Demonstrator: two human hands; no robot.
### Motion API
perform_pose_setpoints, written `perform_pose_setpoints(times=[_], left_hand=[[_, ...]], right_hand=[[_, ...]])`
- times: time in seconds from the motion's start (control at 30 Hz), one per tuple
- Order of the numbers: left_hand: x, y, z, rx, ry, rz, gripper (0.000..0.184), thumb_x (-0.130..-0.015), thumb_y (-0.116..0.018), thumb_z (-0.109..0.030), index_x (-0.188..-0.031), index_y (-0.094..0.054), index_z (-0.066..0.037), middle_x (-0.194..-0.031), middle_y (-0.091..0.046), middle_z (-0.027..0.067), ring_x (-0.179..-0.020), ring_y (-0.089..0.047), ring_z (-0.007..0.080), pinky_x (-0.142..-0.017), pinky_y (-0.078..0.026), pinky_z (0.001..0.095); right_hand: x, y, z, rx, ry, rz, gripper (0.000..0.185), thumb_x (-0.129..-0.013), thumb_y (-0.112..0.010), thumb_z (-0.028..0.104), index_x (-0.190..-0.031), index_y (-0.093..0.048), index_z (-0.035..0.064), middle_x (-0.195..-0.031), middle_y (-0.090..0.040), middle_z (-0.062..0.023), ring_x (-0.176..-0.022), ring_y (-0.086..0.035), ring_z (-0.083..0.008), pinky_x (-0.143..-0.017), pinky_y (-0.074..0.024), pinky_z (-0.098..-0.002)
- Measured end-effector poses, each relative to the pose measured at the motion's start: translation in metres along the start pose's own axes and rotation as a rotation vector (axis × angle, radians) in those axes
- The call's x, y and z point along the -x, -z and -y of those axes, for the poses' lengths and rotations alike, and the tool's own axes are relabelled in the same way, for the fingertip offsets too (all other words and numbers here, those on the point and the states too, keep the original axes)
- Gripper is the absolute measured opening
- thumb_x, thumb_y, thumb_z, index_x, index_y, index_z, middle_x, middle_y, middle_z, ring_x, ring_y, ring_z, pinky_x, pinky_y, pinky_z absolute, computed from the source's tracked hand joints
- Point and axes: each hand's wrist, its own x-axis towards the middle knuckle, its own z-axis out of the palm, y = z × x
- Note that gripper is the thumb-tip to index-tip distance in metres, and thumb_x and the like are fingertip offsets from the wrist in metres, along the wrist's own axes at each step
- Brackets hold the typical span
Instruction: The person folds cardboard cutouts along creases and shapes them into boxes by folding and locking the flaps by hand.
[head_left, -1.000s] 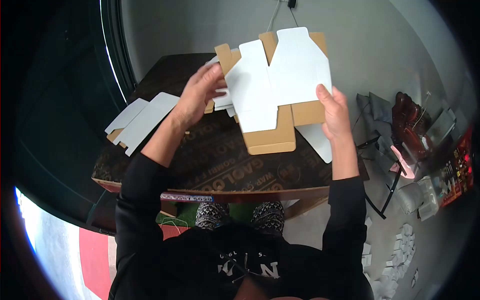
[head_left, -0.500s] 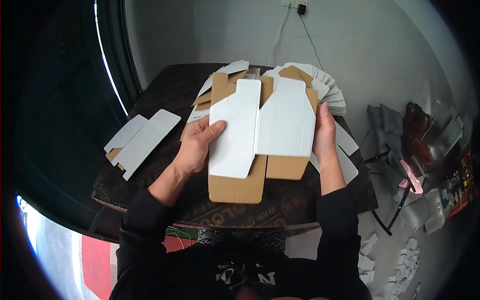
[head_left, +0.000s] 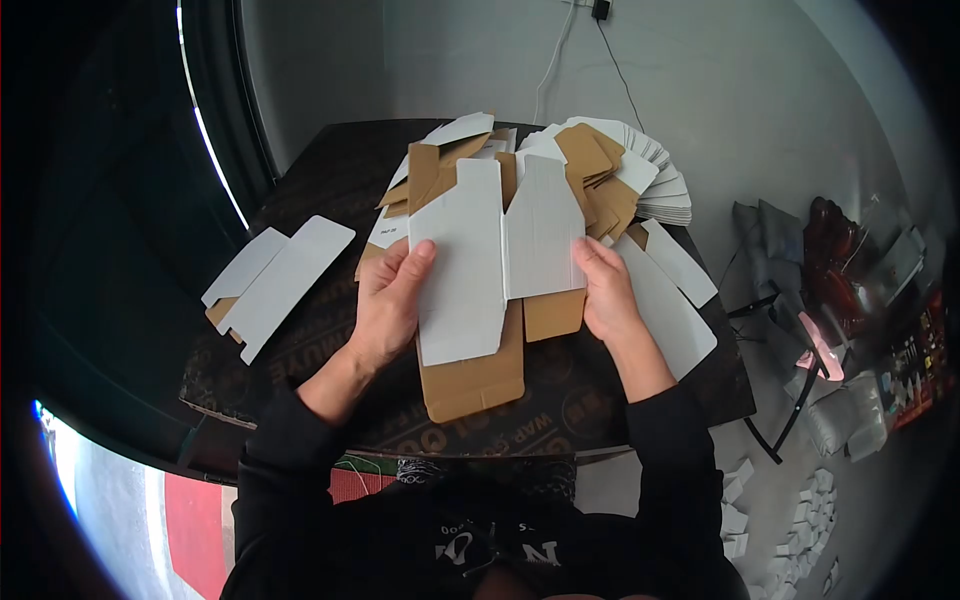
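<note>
1. Over the near part of the dark, printed surface (head_left: 320,190), we have a flat carton blank (head_left: 460,270) up in both hands, its white panels facing the camera.
2. Left hand (head_left: 392,290): fingers clamped on the blank's left edge, thumb pressed across the white face.
3. Right hand (head_left: 612,295): it grips the opposite edge, thumb tip on the white panel, the other fingers largely hidden.
4. Brown flaps show below the white panels, the left one reaching lower, and more brown peeks out at the top.
5. Out to the left, well apart from the hands, a folded blank (head_left: 290,285) lies slanted.
6. Beyond the hands, a loose pile (head_left: 460,130) sits left, a fanned stack (head_left: 665,190) right.
7. Beside the right forearm, white panels (head_left: 665,310) lie flat.
8. Down on the floor, right side, small white pieces (head_left: 805,520) are scattered.
</note>
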Motion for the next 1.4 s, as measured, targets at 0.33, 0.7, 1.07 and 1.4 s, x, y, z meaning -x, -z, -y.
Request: perform_pose_setpoints(times=[0.33,0.7,1.07,1.4], left_hand=[[-0.004,-0.004,0.019,-0.058,0.188,0.109,0.036,-0.097,-0.06,-0.012,-0.128,-0.055,0.006,-0.117,-0.065,0.0194,-0.101,-0.062,0.0226,-0.096,-0.048,0.0338],[-0.002,-0.003,0.029,0.089,0.228,0.277,0.023,-0.094,-0.063,-0.009,-0.114,-0.06,0.003,-0.097,-0.066,0.0134,-0.078,-0.062,0.0158,-0.081,-0.053,0.0287],[-0.014,0.017,0.001,-0.081,-0.296,-0.283,0.011,-0.098,-0.058,-0.008,-0.107,-0.061,-0.002,-0.094,-0.066,0.0077,-0.077,-0.059,0.0105,-0.076,-0.05,0.0241],[-0.007,-0.003,0.005,-0.311,-0.373,-0.125,0.041,-0.099,-0.058,-0.011,-0.136,-0.041,-0.004,-0.114,-0.062,0.013,-0.096,-0.06,0.0157,-0.088,-0.049,0.0305]], right_hand=[[-0.005,0.003,-0.023,-0.83,-0.44,0.829,0.053,-0.099,-0.049,0.047,-0.122,-0.057,-0.0004,-0.096,-0.068,-0.0142,-0.074,-0.064,-0.0206,-0.069,-0.0507,-0.031],[-0.029,-0.04,-0.053,-1.122,-0.778,1.641,0.112,-0.076,-0.039,0.089,-0.131,-0.045,-0.0082,-0.111,-0.057,-0.0316,-0.089,-0.06,-0.0354,-0.065,-0.0488,-0.0359],[-0.003,0.028,0.026,-0.515,-0.025,0.17,0.046,-0.103,-0.046,0.032,-0.131,-0.052,-0.0033,-0.121,-0.062,-0.0195,-0.102,-0.063,-0.0239,-0.089,-0.0494,-0.0311],[0.025,-0.018,0.052,0.111,0.687,0.025,0.03,-0.092,-0.059,0.005,-0.122,-0.053,-0.0009,-0.125,-0.057,-0.0149,-0.107,-0.057,-0.0205,-0.094,-0.0447,-0.0316]])
